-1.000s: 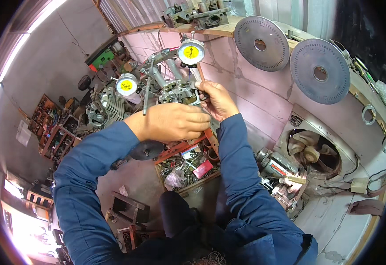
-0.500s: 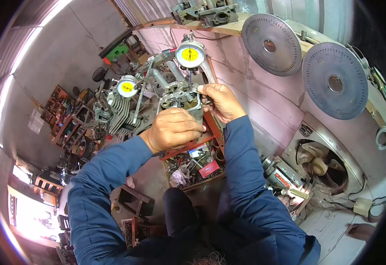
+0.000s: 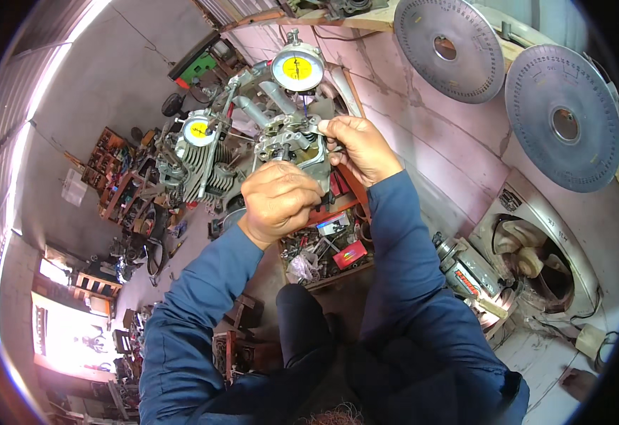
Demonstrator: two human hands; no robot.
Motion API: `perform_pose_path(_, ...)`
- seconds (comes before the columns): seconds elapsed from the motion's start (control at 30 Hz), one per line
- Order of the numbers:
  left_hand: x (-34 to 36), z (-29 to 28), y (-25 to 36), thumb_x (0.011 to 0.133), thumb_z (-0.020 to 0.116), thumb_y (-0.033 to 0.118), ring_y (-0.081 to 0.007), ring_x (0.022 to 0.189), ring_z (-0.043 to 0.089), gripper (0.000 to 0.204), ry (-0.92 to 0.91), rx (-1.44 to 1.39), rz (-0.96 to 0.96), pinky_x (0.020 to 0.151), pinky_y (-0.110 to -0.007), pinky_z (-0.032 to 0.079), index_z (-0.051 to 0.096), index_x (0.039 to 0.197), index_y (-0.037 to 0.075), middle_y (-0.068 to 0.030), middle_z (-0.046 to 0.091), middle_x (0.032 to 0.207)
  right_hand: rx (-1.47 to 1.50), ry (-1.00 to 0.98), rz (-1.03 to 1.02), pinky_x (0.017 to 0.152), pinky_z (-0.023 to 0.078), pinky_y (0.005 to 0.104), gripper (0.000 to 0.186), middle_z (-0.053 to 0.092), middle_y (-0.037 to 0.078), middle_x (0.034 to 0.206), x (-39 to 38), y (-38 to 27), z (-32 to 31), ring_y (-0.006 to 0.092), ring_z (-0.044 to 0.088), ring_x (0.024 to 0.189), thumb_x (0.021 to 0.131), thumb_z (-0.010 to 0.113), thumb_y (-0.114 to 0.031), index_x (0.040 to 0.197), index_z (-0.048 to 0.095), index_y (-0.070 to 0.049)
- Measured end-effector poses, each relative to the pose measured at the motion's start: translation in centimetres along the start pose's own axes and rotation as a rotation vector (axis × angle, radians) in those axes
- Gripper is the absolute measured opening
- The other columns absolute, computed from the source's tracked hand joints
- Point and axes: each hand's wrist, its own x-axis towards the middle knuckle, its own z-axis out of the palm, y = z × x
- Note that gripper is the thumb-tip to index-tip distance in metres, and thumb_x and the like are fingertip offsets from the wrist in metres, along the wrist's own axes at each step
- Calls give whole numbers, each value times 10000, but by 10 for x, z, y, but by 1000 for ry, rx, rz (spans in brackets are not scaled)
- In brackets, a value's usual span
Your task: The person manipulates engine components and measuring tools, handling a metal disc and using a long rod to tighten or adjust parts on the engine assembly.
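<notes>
An engine cylinder head assembly [image 3: 288, 138] is mounted before me, with two metal tubes behind it. An upright dial indicator [image 3: 297, 67] with a yellow face stands over it; a second dial indicator [image 3: 197, 129] is to its left. My left hand [image 3: 277, 202] is closed at the lower front of the head, fingers curled round something I cannot make out. My right hand [image 3: 355, 152] pinches a small flat metal piece [image 3: 321, 127] at the head's right side.
A finned cylinder [image 3: 203, 164] sits at left. A red-framed stand holds a parts tray [image 3: 324, 255]. Two graduated discs [image 3: 564, 142] hang on the right, above a fan housing [image 3: 536, 241] and a cylindrical machine [image 3: 472, 273]. Cluttered shelves [image 3: 115, 163] line the far wall.
My left hand has turned more upright, its fingers now up at the head's lower front. My right hand keeps its pinch. The view has shifted, with the surroundings moved in the frame.
</notes>
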Motion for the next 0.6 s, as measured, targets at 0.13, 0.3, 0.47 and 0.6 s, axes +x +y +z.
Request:
perform_pose_path(0.13, -4, 7, 4, 594, 687, -37, -219, 693, 691, 172, 80, 2, -31, 676, -341, 556, 689, 727, 73, -40, 722, 764, -13, 10, -22, 518, 467, 218, 162, 591, -8, 750, -1, 2, 1, 79, 554, 604, 968, 704, -194, 898, 677, -51)
perform_pose_path(0.3, -6, 23, 7, 647, 633, -155, -236, 711, 692, 230, 220, 16, -108, 726, -357, 572, 627, 701, 68, -70, 724, 747, -27, -13, -62, 583, 450, 235, 220, 602, -2, 807, -2, 2, -3, 76, 543, 683, 960, 699, -231, 931, 691, -13)
perform_pose_path(0.47, -14, 37, 8, 710, 617, -155, -230, 730, 672, 224, 406, 66, -153, 777, -372, 571, 597, 692, 67, -70, 710, 737, 51, -26, -117, 551, 407, 197, 215, 608, -18, 791, 0, 12, 0, 45, 512, 641, 956, 712, -199, 957, 710, 15)
perform_pose_path(0.6, -18, 50, 6, 757, 600, -158, -237, 778, 669, 206, 521, 55, -187, 824, -382, 563, 585, 751, 48, -92, 701, 776, 95, 12, -141, 546, 399, 191, 198, 619, -6, 808, -3, 11, 2, 45, 500, 629, 945, 720, -169, 969, 711, 27)
